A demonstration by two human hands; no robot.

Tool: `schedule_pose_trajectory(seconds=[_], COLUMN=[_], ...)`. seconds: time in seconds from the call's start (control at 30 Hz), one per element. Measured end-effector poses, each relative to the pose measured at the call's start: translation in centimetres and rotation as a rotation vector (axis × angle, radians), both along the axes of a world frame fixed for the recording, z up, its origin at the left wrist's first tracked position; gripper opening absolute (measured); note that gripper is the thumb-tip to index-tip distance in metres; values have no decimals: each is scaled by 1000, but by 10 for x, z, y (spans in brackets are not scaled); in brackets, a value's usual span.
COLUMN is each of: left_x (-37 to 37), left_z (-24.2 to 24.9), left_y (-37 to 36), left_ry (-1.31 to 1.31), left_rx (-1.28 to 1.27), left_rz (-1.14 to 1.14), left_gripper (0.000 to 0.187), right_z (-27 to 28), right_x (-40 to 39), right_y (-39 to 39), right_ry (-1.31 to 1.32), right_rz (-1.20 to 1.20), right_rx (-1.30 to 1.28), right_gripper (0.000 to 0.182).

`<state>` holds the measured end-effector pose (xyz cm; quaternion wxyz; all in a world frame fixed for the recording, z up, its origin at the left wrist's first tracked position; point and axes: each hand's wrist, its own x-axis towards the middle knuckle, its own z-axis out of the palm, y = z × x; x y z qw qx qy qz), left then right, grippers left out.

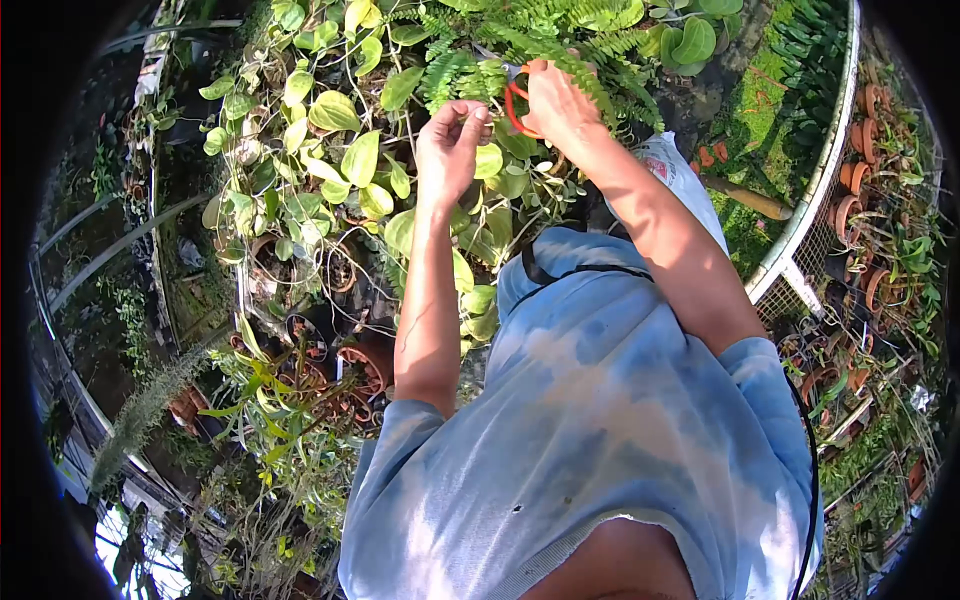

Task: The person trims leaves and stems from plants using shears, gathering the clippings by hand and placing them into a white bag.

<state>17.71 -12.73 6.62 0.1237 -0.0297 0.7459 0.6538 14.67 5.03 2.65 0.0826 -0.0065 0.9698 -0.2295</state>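
Orange-handled scissors (515, 108) are in my right hand (562, 100), with its fingers wrapped round the handles and the blades pointing up into the fern. Green fern fronds (465, 75) hang around the blades and partly over my right hand. Just left of the scissors, my left hand (455, 140) is closed, thumb and fingertips pinched together at the edge of the fern. Whatever lies between those fingertips is too small to make out. Broad yellow-green leaves (360, 158) of a trailing plant spread to the left of my left hand.
A white bag (685, 185) stands beside my right forearm. Right of it are a wooden pole (748, 198) and a curved white metal frame (825, 170) with mesh. Clay pots (848, 215) line the far right; another pot (365, 368) sits below my left forearm.
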Motion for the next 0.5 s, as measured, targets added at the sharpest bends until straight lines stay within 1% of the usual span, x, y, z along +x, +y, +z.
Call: schedule_pose_trajectory(seconds=[0.03, 0.1, 0.17, 0.27, 0.33, 0.4, 0.47, 0.5], left_x=[4, 13, 18, 18, 16, 16, 20, 22], left_z=[-4, -11, -19, -22, -18, -20, -22, -24], left_y=[5, 16, 23, 27, 27, 20, 17, 16], left_ry=[27, 72, 54, 101, 137, 126, 122, 130], left_rx=[26, 63, 94, 154, 168, 131, 97, 117], left_rz=[28, 65, 100, 196, 246, 182, 164, 192], left_gripper=[14, 13, 13, 12, 11, 11, 11, 11], right_z=[15, 11, 6, 0, -6, -4, 8, 14], right_x=[8, 11, 10, 12, 12, 9, 1, -1], right_y=[5, 8, 8, 10, 12, 11, 8, 9], right_ry=[5, -21, -47, 10, 38, 33, -7, -31], right_rz=[8, -1, -15, 17, 34, 29, -6, -1], right_rx=[15, 45, 45, -4, 19, 36, 49, 22], right_gripper=[63, 62, 61, 59, 59, 60, 61, 59])
